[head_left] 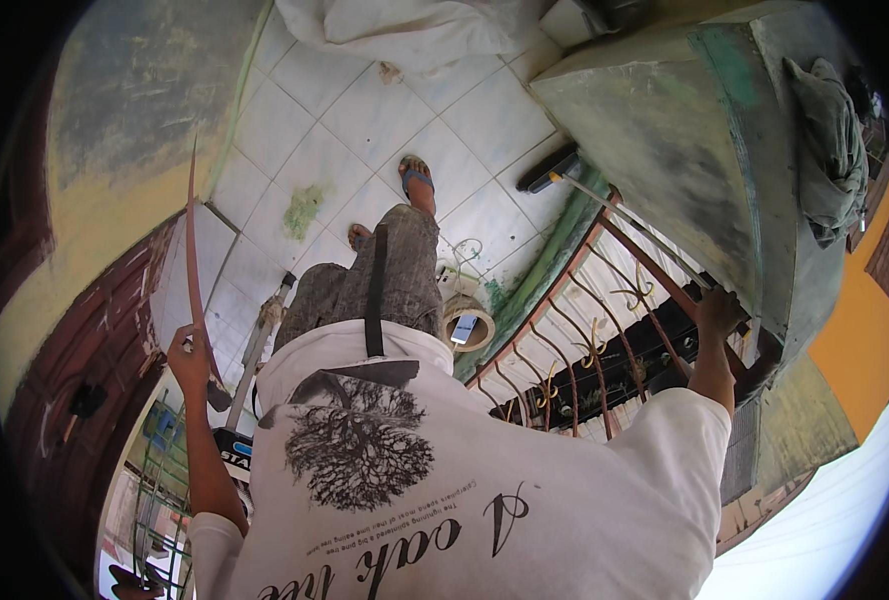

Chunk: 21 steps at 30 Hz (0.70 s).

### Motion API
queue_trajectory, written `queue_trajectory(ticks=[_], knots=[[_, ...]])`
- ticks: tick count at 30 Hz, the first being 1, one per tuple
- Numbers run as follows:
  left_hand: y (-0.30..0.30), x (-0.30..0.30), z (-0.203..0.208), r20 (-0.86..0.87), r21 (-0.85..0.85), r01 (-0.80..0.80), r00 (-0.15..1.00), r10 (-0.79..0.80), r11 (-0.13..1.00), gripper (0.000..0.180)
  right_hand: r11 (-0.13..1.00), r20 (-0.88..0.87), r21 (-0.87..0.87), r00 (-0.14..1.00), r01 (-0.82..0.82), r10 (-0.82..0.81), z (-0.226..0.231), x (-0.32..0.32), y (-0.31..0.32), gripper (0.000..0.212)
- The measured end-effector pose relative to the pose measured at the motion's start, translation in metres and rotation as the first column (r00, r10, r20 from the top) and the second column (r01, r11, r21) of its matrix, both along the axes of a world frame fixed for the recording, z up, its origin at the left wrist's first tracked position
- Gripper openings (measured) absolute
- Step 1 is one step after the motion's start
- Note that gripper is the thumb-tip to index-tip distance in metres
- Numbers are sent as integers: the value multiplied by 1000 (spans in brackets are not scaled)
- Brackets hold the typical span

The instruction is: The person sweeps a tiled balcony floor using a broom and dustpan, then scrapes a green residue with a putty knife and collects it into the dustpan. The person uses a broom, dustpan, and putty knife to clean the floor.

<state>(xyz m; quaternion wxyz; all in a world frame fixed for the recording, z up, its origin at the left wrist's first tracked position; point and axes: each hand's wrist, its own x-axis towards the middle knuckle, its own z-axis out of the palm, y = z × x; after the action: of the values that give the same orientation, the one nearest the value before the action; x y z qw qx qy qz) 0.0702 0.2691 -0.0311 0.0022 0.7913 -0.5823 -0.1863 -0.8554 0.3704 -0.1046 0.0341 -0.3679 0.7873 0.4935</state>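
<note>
My left hand (188, 352) is closed on a long, thin, reddish-brown strip (193, 250). The strip tapers to a point at its far end, and a dark grey piece shows at its near end; its exact kind I cannot make out. Out to the right, my right hand (720, 310) is closed at the near end of a broom's pale pole. The broom (630, 220) leans across the brown railing, its dark head (548, 168) down on the tiles. The fingers of that hand are partly hidden, close to where the railing meets the wall.
Curved metal railing (575, 345) runs along the right. Beyond it rises a grey-green wall (655, 130) with a grey-green cloth (831, 150) over it. A white sheet (415, 35) lies ahead on the tiles. Near my legs is a round tan container (485, 335); a maroon door (85, 370) is left.
</note>
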Motion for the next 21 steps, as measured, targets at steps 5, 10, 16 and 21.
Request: queue_trajectory(ticks=[5, 10, 16, 21], knots=[[-14, -6, -16, 0, 13, 33, 999, -33, 999, 22, 954, -60, -171, 969, -248, 241, -30, -28, 57, 42], [-25, -15, -24, -14, 23, 47, 999, -46, 999, 21, 946, -2, -158, 958, -283, 286, 0, 34, -1, 22], [-37, -19, -38, -85, 69, 42, 996, -36, 997, 22, 813, -20, -284, 851, -508, 525, 17, 51, -38, 11], [-36, -18, -45, -98, 46, 18, 995, -13, 999, 23, 833, -23, -228, 858, -505, 514, 20, 46, -36, 12]])
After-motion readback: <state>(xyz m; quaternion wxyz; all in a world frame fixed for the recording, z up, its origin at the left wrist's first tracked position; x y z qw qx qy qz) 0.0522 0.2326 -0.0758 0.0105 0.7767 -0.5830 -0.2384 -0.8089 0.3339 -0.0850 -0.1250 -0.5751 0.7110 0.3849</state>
